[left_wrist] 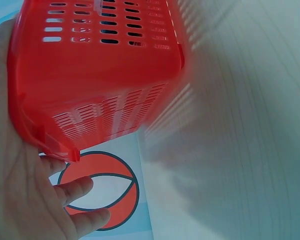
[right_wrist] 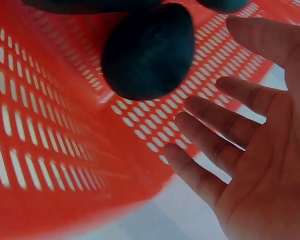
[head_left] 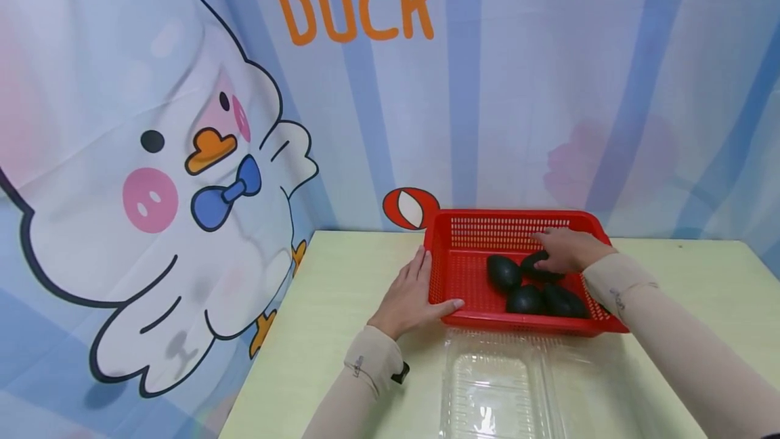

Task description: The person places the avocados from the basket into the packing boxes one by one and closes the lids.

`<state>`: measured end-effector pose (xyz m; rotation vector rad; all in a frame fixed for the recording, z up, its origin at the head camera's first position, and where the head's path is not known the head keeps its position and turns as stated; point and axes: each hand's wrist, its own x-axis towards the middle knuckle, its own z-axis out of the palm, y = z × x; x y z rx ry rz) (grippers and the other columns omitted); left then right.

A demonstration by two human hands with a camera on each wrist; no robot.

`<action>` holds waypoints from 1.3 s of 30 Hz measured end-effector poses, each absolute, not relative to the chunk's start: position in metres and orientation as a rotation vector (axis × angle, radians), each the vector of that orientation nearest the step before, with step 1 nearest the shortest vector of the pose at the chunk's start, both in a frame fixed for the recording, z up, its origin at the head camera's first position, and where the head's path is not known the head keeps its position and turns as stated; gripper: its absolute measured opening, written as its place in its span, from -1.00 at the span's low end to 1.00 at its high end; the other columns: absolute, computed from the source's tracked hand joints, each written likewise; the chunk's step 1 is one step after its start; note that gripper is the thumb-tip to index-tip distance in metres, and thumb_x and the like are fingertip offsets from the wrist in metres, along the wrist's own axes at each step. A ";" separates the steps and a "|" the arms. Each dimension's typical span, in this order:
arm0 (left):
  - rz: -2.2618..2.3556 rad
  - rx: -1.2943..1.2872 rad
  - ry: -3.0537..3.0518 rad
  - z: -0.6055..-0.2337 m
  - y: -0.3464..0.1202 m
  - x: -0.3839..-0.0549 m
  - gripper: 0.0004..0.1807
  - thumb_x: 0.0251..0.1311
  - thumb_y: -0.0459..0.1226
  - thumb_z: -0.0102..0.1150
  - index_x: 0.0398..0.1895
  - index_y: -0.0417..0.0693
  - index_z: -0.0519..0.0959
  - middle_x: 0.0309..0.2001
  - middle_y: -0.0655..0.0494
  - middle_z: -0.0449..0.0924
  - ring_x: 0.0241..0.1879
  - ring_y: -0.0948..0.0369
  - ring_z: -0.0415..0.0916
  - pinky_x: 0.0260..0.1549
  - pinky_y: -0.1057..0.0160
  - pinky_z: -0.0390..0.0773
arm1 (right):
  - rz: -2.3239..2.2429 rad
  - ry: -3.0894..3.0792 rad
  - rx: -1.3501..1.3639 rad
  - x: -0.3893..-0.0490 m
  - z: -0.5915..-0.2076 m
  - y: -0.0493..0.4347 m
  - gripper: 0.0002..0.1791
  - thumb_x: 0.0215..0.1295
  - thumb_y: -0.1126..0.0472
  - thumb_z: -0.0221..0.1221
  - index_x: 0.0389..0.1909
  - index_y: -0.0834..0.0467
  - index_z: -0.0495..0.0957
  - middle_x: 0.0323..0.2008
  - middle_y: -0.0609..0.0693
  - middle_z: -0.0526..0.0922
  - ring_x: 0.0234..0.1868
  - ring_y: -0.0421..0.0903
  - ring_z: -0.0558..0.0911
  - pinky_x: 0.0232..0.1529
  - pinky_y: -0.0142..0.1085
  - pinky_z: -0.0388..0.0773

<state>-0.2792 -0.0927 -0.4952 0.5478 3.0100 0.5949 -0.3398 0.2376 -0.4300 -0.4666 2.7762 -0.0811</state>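
Note:
A red plastic basket (head_left: 466, 283) with slotted walls stands on the table. Several dark avocados (head_left: 504, 273) lie in its right half. My left hand (head_left: 407, 300) rests against the basket's left end, its thumb at the front rim and fingers stretched along the side. In the left wrist view the palm touches the basket's rim (left_wrist: 20, 110) and the fingers extend past it. My right hand (head_left: 567, 249) reaches over the basket's right part, above an avocado. In the right wrist view its fingers are spread, apart from the nearest avocado (right_wrist: 150, 55), and hold nothing.
A clear plastic container (head_left: 493, 391) sits on the pale table (head_left: 317, 303) in front of the basket. Behind the table hangs a blue cloth (head_left: 518, 87) printed with a duck and lettering. The basket's back is close to that cloth.

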 end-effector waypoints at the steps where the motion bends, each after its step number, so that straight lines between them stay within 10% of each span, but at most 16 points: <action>1: 0.596 0.548 3.011 -0.495 -0.093 -0.279 0.29 0.04 0.53 0.01 0.67 0.02 -0.15 0.67 0.14 -0.23 0.54 0.06 0.01 0.28 -0.09 0.48 | -0.083 2.762 -0.456 -0.342 -0.433 0.238 -0.09 0.24 -0.08 0.37 0.46 0.34 0.28 0.35 0.46 0.37 0.35 0.42 0.35 0.25 0.38 0.35; 11: 0.593 0.548 3.013 -0.494 -0.093 -0.276 0.30 0.02 0.55 0.00 0.67 0.04 -0.15 0.67 0.18 -0.26 0.55 0.05 0.00 0.30 -0.08 0.46 | -0.157 2.639 -0.336 -0.360 -0.468 0.240 -0.15 0.15 0.03 0.45 0.40 0.28 0.35 0.14 0.33 0.58 0.08 0.26 0.57 0.20 0.40 0.39; 39: 0.648 0.569 3.016 -0.494 -0.092 -0.274 0.30 0.02 0.54 0.03 0.67 0.04 -0.15 0.67 0.18 -0.26 0.54 0.05 0.03 0.23 -0.09 0.52 | -0.243 2.757 -0.430 -0.329 -0.440 0.245 0.00 0.13 -0.11 0.40 0.44 0.38 0.24 0.31 0.37 0.44 0.25 0.31 0.46 0.25 0.30 0.43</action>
